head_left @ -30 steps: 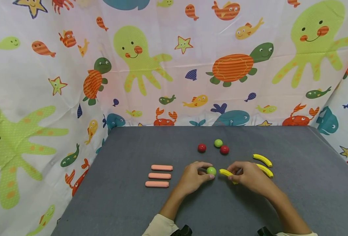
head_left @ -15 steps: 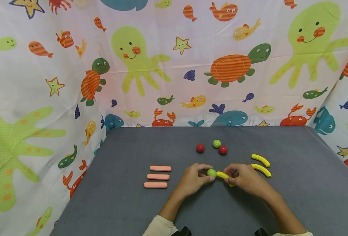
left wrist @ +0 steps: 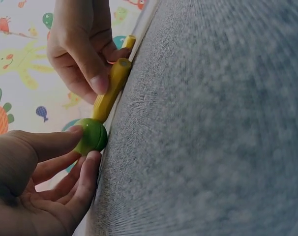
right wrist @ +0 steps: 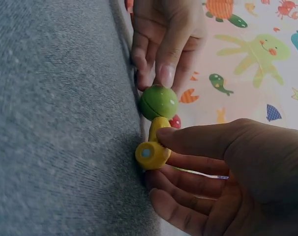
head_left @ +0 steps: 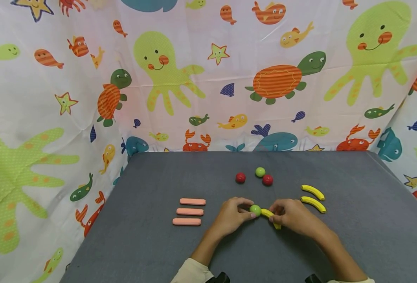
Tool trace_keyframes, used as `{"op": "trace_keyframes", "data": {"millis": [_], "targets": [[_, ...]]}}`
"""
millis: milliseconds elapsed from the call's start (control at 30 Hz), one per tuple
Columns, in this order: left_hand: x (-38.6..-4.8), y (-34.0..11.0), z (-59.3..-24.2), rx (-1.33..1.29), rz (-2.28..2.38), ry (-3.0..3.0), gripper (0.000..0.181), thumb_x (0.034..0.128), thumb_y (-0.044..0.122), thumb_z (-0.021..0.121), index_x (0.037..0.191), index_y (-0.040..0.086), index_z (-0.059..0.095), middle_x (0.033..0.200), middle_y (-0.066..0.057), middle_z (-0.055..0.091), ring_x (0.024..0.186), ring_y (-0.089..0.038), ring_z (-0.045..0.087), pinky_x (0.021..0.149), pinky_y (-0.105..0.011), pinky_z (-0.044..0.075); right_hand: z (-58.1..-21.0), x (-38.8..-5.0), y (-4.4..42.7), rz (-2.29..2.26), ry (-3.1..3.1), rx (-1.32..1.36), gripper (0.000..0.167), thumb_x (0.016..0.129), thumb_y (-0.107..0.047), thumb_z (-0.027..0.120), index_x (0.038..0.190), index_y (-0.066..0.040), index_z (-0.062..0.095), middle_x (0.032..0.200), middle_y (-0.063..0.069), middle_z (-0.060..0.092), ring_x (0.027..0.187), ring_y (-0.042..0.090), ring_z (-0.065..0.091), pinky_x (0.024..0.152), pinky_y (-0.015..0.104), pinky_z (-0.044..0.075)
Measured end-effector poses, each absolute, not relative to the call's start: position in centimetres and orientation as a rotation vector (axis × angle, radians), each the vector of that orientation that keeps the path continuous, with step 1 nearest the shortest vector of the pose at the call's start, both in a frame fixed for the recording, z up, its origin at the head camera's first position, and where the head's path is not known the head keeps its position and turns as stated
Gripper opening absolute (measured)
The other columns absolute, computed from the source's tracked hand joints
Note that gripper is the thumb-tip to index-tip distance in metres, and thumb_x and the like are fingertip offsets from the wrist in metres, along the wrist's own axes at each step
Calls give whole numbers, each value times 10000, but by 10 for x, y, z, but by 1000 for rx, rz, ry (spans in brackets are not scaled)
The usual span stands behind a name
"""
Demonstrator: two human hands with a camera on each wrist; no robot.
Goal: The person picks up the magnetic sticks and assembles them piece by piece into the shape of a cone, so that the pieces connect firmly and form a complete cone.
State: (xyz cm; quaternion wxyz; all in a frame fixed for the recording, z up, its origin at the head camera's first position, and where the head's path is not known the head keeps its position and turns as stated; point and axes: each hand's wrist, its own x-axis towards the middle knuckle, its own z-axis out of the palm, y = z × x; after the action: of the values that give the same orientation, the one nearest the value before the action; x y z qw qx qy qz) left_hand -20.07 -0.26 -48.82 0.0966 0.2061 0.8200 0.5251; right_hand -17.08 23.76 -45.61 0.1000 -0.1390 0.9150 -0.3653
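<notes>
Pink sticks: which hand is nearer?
Left. The left hand is just right of the pink sticks, pinching a green ball; the right hand is farther right, holding a yellow piece.

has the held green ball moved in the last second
Yes: in the head view, the ball shifted slightly right and down, judged against the sausages.

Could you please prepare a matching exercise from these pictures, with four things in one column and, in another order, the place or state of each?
Things:
1. left hand
2. three pink sticks
3. right hand
4. two red balls

Place or state:
A. pinching a yellow curved piece
B. beyond both hands, near a loose green ball
C. holding a green ball
D. lying to the left of both hands

Pairs: 1-C, 2-D, 3-A, 4-B
</notes>
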Motion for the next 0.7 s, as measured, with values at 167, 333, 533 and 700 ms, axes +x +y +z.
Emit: {"op": "trace_keyframes", "data": {"millis": [167,333,533,700], "targets": [[-201,-3,-486,601,1604,2402,311,914,93,839,1212,34,773,1103,-88,705,919,-53,723,766,-176,568,-459,-171,233,-1046,2791,-424,145,974,-164,769,1092,-80,775,878,-44,681,772,110,596,645,276,502],[-201,-5,-484,618,1637,2342,326,928,78,817,1240,6,757,1111,-71,787,951,-88,759,789,-199,585,-458,-170,231,-1176,2698,-386,255,989,-144,754,1216,-30,729,954,12,717,760,136,652,602,291,561],[-200,-5,-480,647,1635,2265,381,944,91,810,1307,17,722,1183,-65,787,1015,-67,759,842,-218,593,-459,-170,226,-1192,2686,-408,281,967,-121,775,1237,-59,729,1070,55,722,799,150,676,643,292,581],[-199,-4,-476,637,1621,2240,432,929,96,828,1338,28,705,1164,-49,784,996,-46,750,836,-217,591,-461,-171,226,-1160,2749,-492,295,950,-113,798,1240,-93,752,1218,64,721,921,141,691,773,311,593]]}}
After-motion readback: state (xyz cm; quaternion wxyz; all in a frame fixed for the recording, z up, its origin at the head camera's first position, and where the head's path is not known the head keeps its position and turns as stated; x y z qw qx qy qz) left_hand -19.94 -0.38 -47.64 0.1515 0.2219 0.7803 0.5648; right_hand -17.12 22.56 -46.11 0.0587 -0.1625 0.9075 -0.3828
